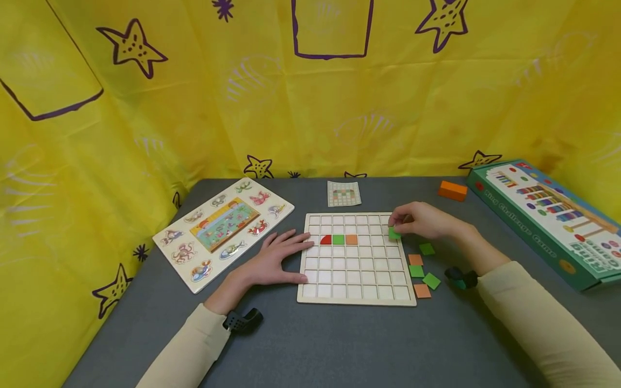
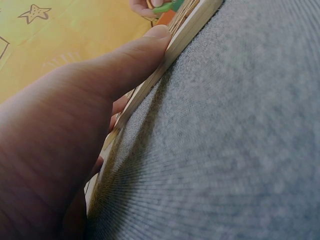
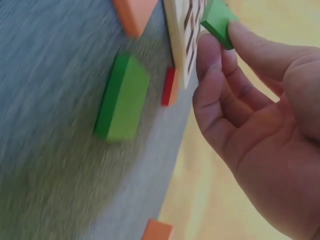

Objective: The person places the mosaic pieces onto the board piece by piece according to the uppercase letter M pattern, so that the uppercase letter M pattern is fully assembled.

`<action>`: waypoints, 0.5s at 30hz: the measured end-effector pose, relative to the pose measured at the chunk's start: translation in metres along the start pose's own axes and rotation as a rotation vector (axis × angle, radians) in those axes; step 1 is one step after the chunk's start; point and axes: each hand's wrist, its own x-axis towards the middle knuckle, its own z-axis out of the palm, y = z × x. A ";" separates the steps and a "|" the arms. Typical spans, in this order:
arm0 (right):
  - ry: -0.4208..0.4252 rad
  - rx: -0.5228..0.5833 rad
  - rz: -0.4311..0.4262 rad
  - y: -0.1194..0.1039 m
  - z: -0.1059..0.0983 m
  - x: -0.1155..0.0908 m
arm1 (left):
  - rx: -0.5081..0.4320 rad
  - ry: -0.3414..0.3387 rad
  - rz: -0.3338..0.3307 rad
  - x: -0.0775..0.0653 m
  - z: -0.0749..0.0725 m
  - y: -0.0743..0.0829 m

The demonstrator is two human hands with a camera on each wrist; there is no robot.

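Note:
A wooden grid board (image 1: 356,303) lies on the dark table. One row holds a red round-cornered tile (image 1: 326,240), a green tile (image 1: 338,240) and an orange tile (image 1: 351,240) side by side. My left hand (image 1: 276,258) rests at the board's left edge with fingers spread; its thumb (image 2: 145,52) lies along the wooden rim in the left wrist view. Between thumb and fingertips, my right hand (image 1: 424,220) pinches another green tile (image 3: 216,22), held over the board's upper right edge. In the right wrist view this tile is tilted.
Several loose green and orange tiles (image 1: 422,291) lie right of the board. Behind it is a small pattern card (image 1: 344,194). A sea-animal puzzle board (image 1: 194,277) lies left. An orange block (image 1: 453,191) and a green game box (image 1: 524,226) are at the right. Yellow cloth (image 1: 310,118) hangs behind.

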 end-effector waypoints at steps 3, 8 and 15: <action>0.001 0.007 -0.010 -0.005 0.003 0.006 | 0.008 -0.003 -0.005 0.000 0.000 0.000; 0.007 0.019 -0.015 -0.012 0.010 0.017 | 0.023 -0.006 -0.013 0.000 0.000 -0.001; 0.006 0.029 -0.034 -0.014 0.020 0.033 | 0.015 -0.001 -0.009 0.000 0.000 0.001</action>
